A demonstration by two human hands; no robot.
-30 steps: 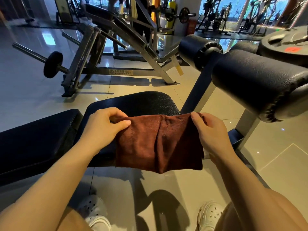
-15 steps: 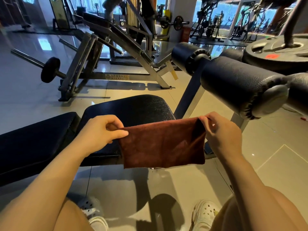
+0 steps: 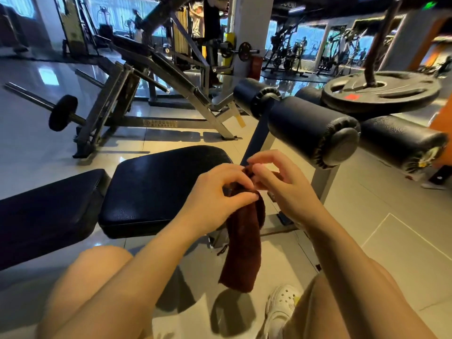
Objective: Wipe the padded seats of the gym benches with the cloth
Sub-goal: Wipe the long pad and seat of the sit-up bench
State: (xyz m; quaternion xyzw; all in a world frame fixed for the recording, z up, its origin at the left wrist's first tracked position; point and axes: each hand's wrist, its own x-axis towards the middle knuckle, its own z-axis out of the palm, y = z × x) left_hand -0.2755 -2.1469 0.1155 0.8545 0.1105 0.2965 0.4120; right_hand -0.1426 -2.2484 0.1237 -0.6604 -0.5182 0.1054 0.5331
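A brown cloth [image 3: 242,243] hangs folded in a narrow strip just past the right edge of the black padded seat [image 3: 156,184]. My left hand [image 3: 217,194] pinches the cloth's top between thumb and fingers. Right beside it, my right hand [image 3: 278,182] pinches the same top edge, so the two hands meet. The black back pad [image 3: 46,211] of the bench stretches away to the left. No part of the cloth touches the seat.
Black foam rollers [image 3: 310,130] on a post stand close to the right of my hands, with a weight plate [image 3: 381,90] behind them. A grey plate-loaded machine [image 3: 137,94] fills the floor beyond the bench. My knees and a white shoe [image 3: 281,311] are below.
My hands have come together, folding the cloth from a wide spread sheet into a narrow hanging strip. The view has swung up and to the left.
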